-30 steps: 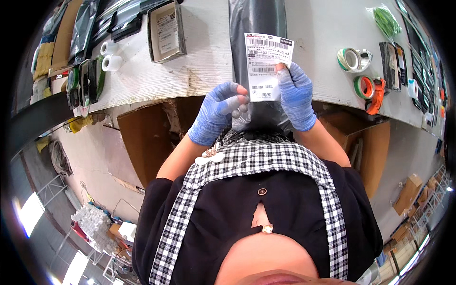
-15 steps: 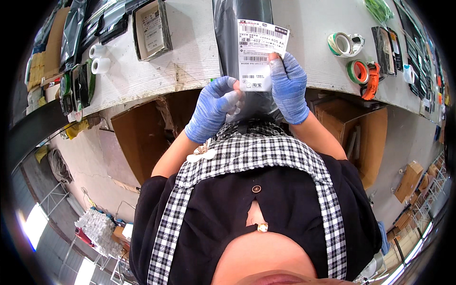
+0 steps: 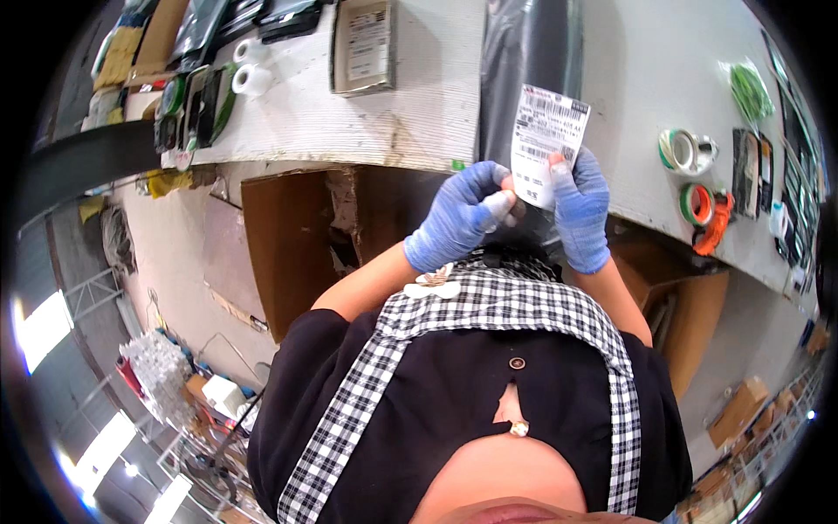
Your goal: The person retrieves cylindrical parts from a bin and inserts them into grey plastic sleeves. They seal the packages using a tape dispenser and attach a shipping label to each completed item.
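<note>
A white shipping label (image 3: 548, 131) with barcodes is held over a long dark grey plastic mailing bag (image 3: 554, 52), which lies on the table and hangs toward me over its front edge. My right hand (image 3: 583, 214), in a blue glove with a bare thumb tip, grips the label's right edge, thumb on top. At the label's lower left corner, my left hand (image 3: 458, 217), gloved alike, is closed with thumb and forefinger pinched together. Whether the label's underside touches the bag is hidden.
An open box (image 3: 362, 48) and two white rolls (image 3: 252, 80) stand on the table (image 3: 428, 105) at left. To the right are a tape roll (image 3: 683, 153), an orange tape dispenser (image 3: 716, 223) and a green bundle (image 3: 748, 92). A cardboard box (image 3: 288, 253) sits under the table.
The whole view has shifted, so the table and its things appear farther right. Both hands still hold the label, which now tilts more and sits lower in the picture.
</note>
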Action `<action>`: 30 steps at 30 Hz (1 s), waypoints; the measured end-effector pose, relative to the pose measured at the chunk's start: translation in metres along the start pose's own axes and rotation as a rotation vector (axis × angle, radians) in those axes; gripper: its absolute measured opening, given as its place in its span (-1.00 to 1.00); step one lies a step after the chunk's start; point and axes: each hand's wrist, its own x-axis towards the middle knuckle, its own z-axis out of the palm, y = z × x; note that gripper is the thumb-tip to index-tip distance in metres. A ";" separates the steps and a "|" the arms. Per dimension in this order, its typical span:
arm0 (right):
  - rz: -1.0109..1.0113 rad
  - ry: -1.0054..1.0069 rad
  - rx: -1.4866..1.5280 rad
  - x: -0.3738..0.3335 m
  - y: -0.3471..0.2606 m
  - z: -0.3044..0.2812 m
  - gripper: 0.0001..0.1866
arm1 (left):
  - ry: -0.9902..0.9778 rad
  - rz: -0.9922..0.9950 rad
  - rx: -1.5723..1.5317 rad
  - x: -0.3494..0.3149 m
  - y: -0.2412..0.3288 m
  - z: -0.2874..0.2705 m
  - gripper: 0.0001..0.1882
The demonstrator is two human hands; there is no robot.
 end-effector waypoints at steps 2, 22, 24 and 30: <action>-0.182 0.012 -0.103 0.001 0.002 0.002 -0.48 | -0.015 0.113 0.010 0.003 -0.012 -0.007 -0.88; -0.196 -0.323 -0.235 0.003 -0.020 0.013 -0.97 | 0.265 0.643 1.066 0.004 0.002 -0.014 -0.76; -0.213 -0.252 -0.245 0.014 -0.013 0.003 -0.95 | 0.290 0.577 1.013 -0.005 0.012 -0.030 -0.85; -0.436 -0.128 -0.098 0.091 -0.037 -0.059 -0.93 | 0.926 -0.001 1.586 -0.113 0.072 -0.239 -0.80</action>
